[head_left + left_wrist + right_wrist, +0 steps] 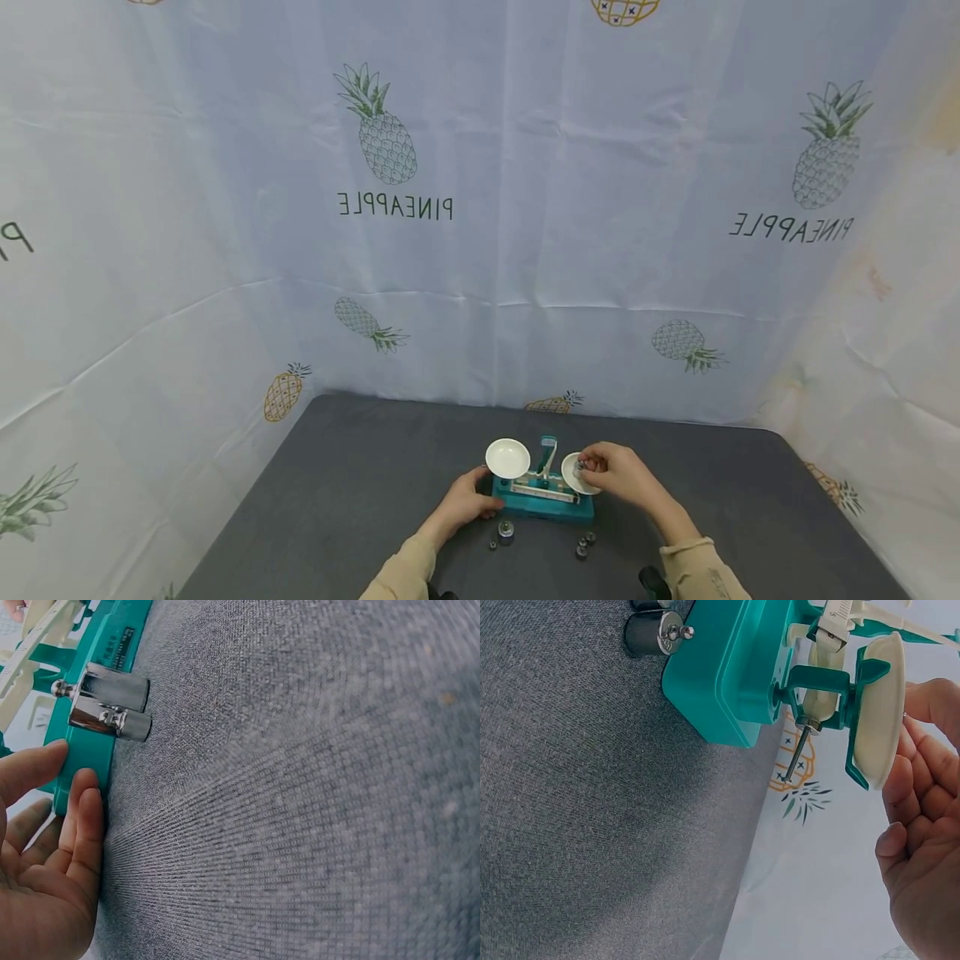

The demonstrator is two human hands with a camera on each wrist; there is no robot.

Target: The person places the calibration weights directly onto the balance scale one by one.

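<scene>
A balance scale with a teal base stands on the dark table, carrying a left white pan and a right white pan. My left hand holds the left end of the base, thumb in front; the left wrist view shows its fingers against that end. Over the right pan, my right hand pinches a small metal weight. In the right wrist view, the pan hides most of that weight and some of the right hand's fingertips.
In front of the base, a larger metal weight and a tiny one stand at the left. Several small weights are grouped at the right. A pineapple-print curtain hangs behind the dark table.
</scene>
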